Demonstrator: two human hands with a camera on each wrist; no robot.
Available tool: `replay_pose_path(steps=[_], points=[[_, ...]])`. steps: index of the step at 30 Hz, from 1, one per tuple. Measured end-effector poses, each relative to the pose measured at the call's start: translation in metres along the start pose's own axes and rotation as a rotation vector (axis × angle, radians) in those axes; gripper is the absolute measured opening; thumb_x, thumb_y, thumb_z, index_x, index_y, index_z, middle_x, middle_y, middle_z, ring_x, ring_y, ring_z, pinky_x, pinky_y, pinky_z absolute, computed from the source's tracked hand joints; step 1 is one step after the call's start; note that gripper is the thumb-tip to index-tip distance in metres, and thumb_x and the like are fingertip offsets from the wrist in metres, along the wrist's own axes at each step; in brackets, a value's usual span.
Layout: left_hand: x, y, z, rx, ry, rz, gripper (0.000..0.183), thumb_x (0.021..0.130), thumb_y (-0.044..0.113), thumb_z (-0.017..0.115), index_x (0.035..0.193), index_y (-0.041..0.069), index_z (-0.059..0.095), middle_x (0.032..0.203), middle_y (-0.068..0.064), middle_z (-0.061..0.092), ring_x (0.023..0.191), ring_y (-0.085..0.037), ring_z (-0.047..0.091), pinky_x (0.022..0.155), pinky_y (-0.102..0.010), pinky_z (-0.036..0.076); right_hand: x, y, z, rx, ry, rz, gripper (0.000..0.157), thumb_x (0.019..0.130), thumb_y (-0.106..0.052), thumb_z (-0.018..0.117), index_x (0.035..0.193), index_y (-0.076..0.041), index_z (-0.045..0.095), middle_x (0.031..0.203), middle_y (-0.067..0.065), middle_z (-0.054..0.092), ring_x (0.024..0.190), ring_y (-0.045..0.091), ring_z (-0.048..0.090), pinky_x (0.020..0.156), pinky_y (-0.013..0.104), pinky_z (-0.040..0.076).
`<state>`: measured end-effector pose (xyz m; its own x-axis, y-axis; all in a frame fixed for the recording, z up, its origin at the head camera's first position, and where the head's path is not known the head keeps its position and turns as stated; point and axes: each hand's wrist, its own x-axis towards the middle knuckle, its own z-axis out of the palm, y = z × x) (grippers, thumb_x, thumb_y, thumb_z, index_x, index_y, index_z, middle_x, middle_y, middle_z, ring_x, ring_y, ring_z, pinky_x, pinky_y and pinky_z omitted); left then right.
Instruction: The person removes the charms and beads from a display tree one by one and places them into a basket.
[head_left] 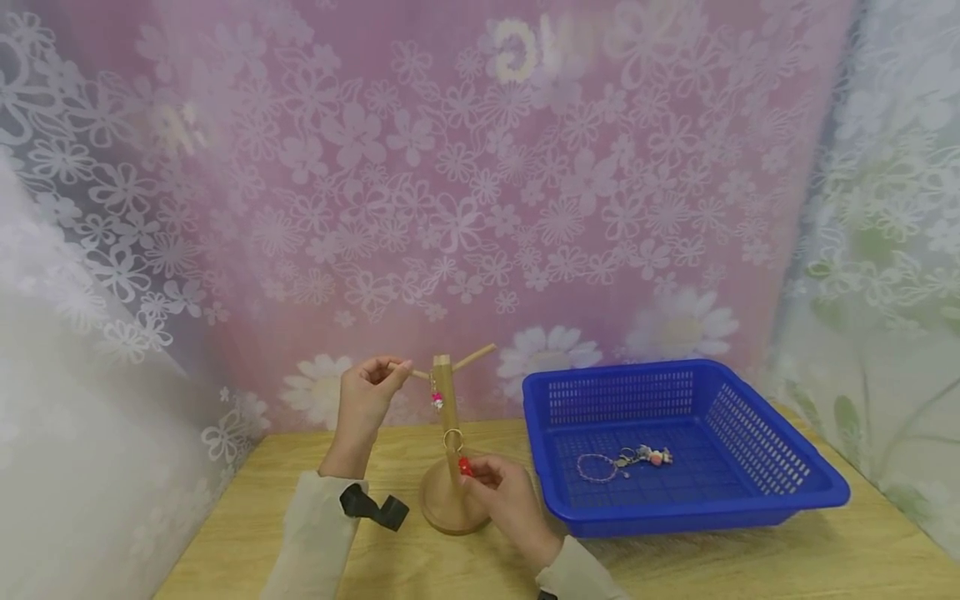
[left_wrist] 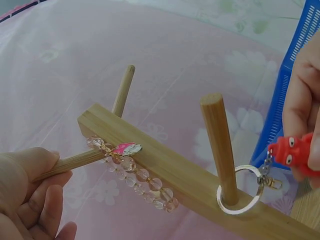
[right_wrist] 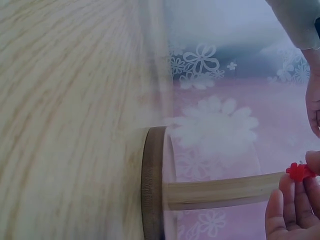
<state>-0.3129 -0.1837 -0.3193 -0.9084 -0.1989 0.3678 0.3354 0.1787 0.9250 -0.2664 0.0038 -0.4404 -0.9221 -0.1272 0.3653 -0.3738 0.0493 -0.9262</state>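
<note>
A wooden stand [head_left: 447,404] with pegs on its upright post stands on the table. My left hand [head_left: 366,404] pinches the end of a side peg [left_wrist: 75,163]. A pink clear-bead bracelet [left_wrist: 144,186] with a pink and white charm [left_wrist: 127,148] hangs on that same peg, close to the post. My right hand [head_left: 510,500] holds a red keychain figure [left_wrist: 292,152] between thumb and fingers. Its metal key ring [left_wrist: 239,213] is around a lower front peg [left_wrist: 219,145], down near the post. A short chain joins ring and figure.
Right of the stand sits a blue plastic basket [head_left: 697,510]. Inside it lie a pink bead bracelet [head_left: 600,481] and a keychain with a small figure [head_left: 656,456]. The stand's round base [head_left: 450,527] rests on the wooden table [head_left: 247,517]. A floral curtain [head_left: 480,183] hangs behind.
</note>
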Motion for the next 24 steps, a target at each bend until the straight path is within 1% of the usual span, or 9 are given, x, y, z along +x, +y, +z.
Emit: replay_pose_path(steps=[3, 7, 10, 14, 19, 24], points=[[0.000, 0.000, 0.001, 0.000, -0.005, 0.004, 0.015, 0.085, 0.014, 0.071, 0.089, 0.000, 0.066, 0.068, 0.000, 0.060, 0.067, -0.012, 0.054, 0.068, -0.026, 0.044, -0.001, -0.004, -0.002, 0.016, -0.014, 0.006, 0.018, 0.082, -0.006, 0.072, 0.095, 0.006, 0.068, 0.092, 0.015, 0.068, 0.077, 0.010, 0.061, 0.069, 0.021, 0.051], [0.001, -0.001, 0.001, 0.001, 0.000, 0.001, 0.016, 0.085, 0.014, 0.071, 0.088, 0.000, 0.066, 0.068, 0.000, 0.060, 0.067, -0.012, 0.054, 0.066, -0.024, 0.043, -0.003, -0.009, -0.003, 0.022, -0.031, 0.021, 0.019, 0.082, -0.007, 0.072, 0.095, 0.005, 0.068, 0.093, 0.015, 0.067, 0.079, 0.012, 0.061, 0.070, 0.021, 0.051], [0.002, -0.001, 0.001, -0.002, 0.009, 0.001, 0.016, 0.085, 0.014, 0.071, 0.088, -0.001, 0.066, 0.070, -0.004, 0.061, 0.067, -0.013, 0.054, 0.066, -0.024, 0.043, -0.003, -0.011, -0.004, 0.022, -0.029, 0.019, 0.019, 0.082, -0.008, 0.072, 0.095, 0.005, 0.068, 0.092, 0.014, 0.068, 0.078, 0.012, 0.062, 0.069, 0.021, 0.051], [0.002, -0.001, 0.001, -0.005, 0.015, -0.002, 0.016, 0.085, 0.014, 0.072, 0.087, 0.000, 0.066, 0.071, -0.006, 0.062, 0.068, -0.014, 0.055, 0.066, -0.024, 0.044, -0.004, -0.012, -0.005, 0.024, -0.015, 0.019, 0.018, 0.080, -0.006, 0.074, 0.093, 0.005, 0.068, 0.089, 0.014, 0.068, 0.075, 0.008, 0.061, 0.067, 0.020, 0.050], [0.000, 0.001, 0.001, 0.002, 0.012, -0.004, 0.018, 0.084, 0.017, 0.072, 0.089, 0.000, 0.066, 0.068, 0.001, 0.061, 0.067, -0.011, 0.055, 0.067, -0.024, 0.044, -0.004, -0.014, -0.007, 0.056, -0.031, 0.027, 0.018, 0.080, -0.003, 0.073, 0.093, 0.008, 0.067, 0.089, 0.017, 0.067, 0.075, 0.006, 0.061, 0.069, 0.019, 0.050], [-0.001, 0.001, 0.001, 0.000, 0.013, -0.011, 0.018, 0.085, 0.017, 0.072, 0.090, 0.000, 0.066, 0.069, 0.002, 0.061, 0.068, -0.010, 0.055, 0.069, -0.025, 0.044, -0.006, -0.020, -0.011, 0.084, -0.057, 0.037, 0.019, 0.081, -0.004, 0.072, 0.094, 0.010, 0.066, 0.090, 0.017, 0.066, 0.076, 0.007, 0.060, 0.070, 0.020, 0.050]])
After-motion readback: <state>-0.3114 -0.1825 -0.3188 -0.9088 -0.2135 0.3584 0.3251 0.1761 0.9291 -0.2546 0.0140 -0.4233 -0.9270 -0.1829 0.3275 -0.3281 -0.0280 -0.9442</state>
